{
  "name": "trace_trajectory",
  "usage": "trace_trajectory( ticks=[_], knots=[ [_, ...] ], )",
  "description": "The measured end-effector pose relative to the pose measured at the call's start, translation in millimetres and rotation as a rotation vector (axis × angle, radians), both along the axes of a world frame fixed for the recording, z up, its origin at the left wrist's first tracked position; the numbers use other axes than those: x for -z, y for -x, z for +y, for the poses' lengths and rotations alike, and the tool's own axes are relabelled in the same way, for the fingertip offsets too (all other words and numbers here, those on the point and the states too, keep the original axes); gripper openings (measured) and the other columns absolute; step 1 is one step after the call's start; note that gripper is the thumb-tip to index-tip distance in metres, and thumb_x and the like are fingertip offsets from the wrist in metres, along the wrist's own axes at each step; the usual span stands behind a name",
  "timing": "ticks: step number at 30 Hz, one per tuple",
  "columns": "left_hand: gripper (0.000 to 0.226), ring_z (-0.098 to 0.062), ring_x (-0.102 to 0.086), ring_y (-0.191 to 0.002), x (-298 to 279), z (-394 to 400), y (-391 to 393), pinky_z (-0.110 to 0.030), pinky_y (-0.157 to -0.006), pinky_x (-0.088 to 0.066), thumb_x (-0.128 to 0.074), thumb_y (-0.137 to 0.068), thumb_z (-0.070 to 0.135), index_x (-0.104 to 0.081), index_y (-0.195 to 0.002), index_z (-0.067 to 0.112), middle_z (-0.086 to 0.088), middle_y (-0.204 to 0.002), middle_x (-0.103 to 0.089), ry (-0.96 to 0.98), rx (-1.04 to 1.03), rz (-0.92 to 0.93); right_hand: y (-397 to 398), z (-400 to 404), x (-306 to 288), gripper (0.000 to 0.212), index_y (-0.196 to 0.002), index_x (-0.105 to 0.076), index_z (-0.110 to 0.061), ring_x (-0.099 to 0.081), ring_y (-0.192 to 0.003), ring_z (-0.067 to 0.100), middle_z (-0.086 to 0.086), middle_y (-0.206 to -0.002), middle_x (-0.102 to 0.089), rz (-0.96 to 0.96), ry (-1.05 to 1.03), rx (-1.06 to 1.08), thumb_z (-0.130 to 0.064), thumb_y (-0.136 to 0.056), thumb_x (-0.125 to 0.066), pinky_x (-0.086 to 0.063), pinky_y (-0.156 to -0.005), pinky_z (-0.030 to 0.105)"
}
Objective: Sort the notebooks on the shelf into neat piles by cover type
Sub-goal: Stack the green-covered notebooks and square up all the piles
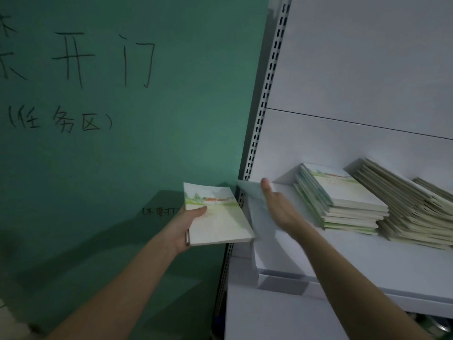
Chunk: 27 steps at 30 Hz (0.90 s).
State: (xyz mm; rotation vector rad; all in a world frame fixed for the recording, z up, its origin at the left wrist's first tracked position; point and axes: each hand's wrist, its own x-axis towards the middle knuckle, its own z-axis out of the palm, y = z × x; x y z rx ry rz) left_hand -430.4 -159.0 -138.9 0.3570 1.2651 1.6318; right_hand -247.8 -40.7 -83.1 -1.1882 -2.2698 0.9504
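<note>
left hand (188, 223) grips a painted-cover notebook (215, 217) out past the shelf's (343, 261) left edge. right hand (277, 207) is blurry, looks flat with fingers straight, near the matching pile (343, 200); another pile (411, 209) sits beside it.

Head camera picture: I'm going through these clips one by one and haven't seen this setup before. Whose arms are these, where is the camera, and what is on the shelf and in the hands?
There is no machine here. A person wears a wide-angle camera on the head, looking forward and down, so the two bare arms are the person's own.

The left hand grips a notebook with a painted landscape cover, thumb on top, out in front of the green wall with handwritten characters. The right hand reaches over the white shelf; its fingers look straight, with something pale and blurred beside it that I cannot identify.

On the shelf lies a pile of notebooks with the same landscape cover. To its right is a larger fanned pile, mostly page edges showing, so its cover type is unclear.
</note>
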Motion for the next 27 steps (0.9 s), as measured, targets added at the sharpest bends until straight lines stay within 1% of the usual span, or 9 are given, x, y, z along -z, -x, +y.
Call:
trace_trajectory(
  ticks=[3, 7, 9, 13, 15, 16, 18, 20, 27],
  knots=[
    [0.054, -0.029, -0.073, -0.079, -2, 2, -4, -0.038, -0.062, -0.059, -0.057, -0.088, 0.055, -0.064, -0.116, 0.009, -0.017, -0.098, -0.074, 0.016, 0.096, -0.054, 19, -57, 20, 0.073, -0.125, -0.057, -0.025, -0.060, -0.107, 0.025, 0.008, -0.118, -0.065, -0.226, -0.286, -0.145, -0.070, -0.092, -0.010, -0.043, -0.098, 0.042],
    [0.059, -0.026, -0.070, -0.079, 3, -11, 2, -0.036, -0.067, -0.061, -0.067, -0.083, 0.048, -0.066, -0.122, 0.005, -0.014, -0.101, -0.073, 0.007, 0.143, -0.130, 40, -118, 38, 0.087, -0.146, -0.035, -0.026, -0.030, -0.141, 0.023, -0.002, -0.154, -0.034, -0.350, -0.504, -0.298, -0.073, -0.082, -0.001, -0.025, -0.110, 0.043],
    [0.050, -0.025, -0.071, -0.067, 6, -21, 10, -0.032, -0.054, -0.058, -0.065, -0.088, 0.033, -0.061, -0.128, 0.003, -0.013, -0.087, -0.074, 0.032, 0.101, -0.079, 45, -120, 37, 0.080, -0.148, -0.029, -0.027, -0.023, -0.144, 0.022, -0.003, -0.158, -0.025, -0.347, -0.421, -0.366, -0.073, -0.086, -0.011, -0.022, -0.114, 0.044],
    [0.031, -0.024, -0.070, -0.060, -6, -37, 29, -0.030, -0.046, -0.055, -0.057, -0.094, 0.020, -0.059, -0.121, 0.005, -0.012, -0.077, -0.073, -0.032, 0.003, -0.017, 53, -101, 12, 0.056, -0.144, -0.039, -0.030, -0.040, -0.134, 0.019, -0.004, -0.149, -0.041, -0.134, -0.264, -0.313, -0.059, -0.098, -0.030, -0.035, -0.110, 0.043],
    [0.025, -0.024, -0.072, -0.063, -18, -38, 36, -0.031, -0.047, -0.056, -0.055, -0.095, 0.020, -0.060, -0.116, 0.007, -0.013, -0.079, -0.074, -0.090, -0.027, -0.062, 56, -88, -1, 0.052, -0.141, -0.042, -0.026, -0.047, -0.126, 0.018, -0.003, -0.141, -0.048, -0.031, -0.306, -0.148, -0.052, -0.096, -0.046, -0.048, -0.095, 0.027],
    [0.022, -0.023, -0.072, -0.063, -26, -38, 38, -0.031, -0.048, -0.057, -0.054, -0.096, 0.020, -0.060, -0.113, 0.008, -0.012, -0.080, -0.075, -0.115, -0.026, -0.070, 57, -82, -6, 0.047, -0.136, -0.045, -0.024, -0.054, -0.116, 0.018, -0.003, -0.132, -0.053, 0.056, -0.190, -0.114, -0.045, -0.094, -0.053, -0.052, -0.080, 0.017],
    [0.019, -0.023, -0.073, -0.065, -41, -35, 38, -0.031, -0.048, -0.057, -0.053, -0.097, 0.021, -0.061, -0.110, 0.010, -0.011, -0.083, -0.076, -0.140, -0.013, -0.050, 58, -77, -15, 0.039, -0.128, -0.049, -0.018, -0.064, -0.099, 0.020, -0.001, -0.117, -0.062, 0.282, 0.236, -0.117, -0.031, -0.093, -0.062, -0.060, -0.069, 0.027],
    [0.022, -0.023, -0.074, -0.072, -56, -29, 36, -0.033, -0.052, -0.059, -0.052, -0.098, 0.023, -0.061, -0.114, 0.010, -0.012, -0.091, -0.076, -0.151, 0.009, -0.022, 54, -72, -23, 0.038, -0.125, -0.050, -0.013, -0.069, -0.092, 0.022, 0.005, -0.113, -0.066, 0.471, 0.523, -0.084, -0.020, -0.091, -0.066, -0.061, -0.073, 0.040],
    [0.034, -0.027, -0.070, -0.101, -102, 9, 0, -0.039, -0.085, -0.058, -0.063, -0.091, 0.022, -0.060, -0.122, 0.009, -0.011, -0.109, -0.073, -0.192, 0.107, 0.149, 10, -36, -42, 0.046, -0.131, -0.051, -0.007, -0.069, -0.074, 0.011, 0.008, -0.113, -0.066, 0.711, 0.494, 0.085, -0.011, -0.088, -0.068, -0.055, -0.059, 0.024]
  ],
)
